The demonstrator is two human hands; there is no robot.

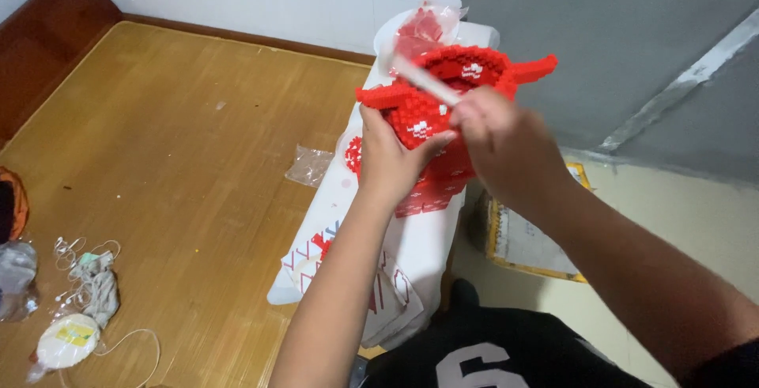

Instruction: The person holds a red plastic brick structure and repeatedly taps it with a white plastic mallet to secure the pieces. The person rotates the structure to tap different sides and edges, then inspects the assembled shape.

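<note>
A red model built of small bricks (466,79), with wing-like parts at both sides and white marks on it, is held up in front of me. My left hand (391,155) grips its left side and lower body. My right hand (494,131) is closed on a thin white stick-like tool (427,81) that lies blurred across the top of the model. Below the model, more red brick pieces (431,194) rest on a white sheet (411,238).
A clear bag with red pieces (423,24) lies behind the model. An empty clear bag (308,165) sits on the wooden surface (174,158). White cables and a round white object (67,340) lie at the left front. A flat box (526,242) is on the floor at the right.
</note>
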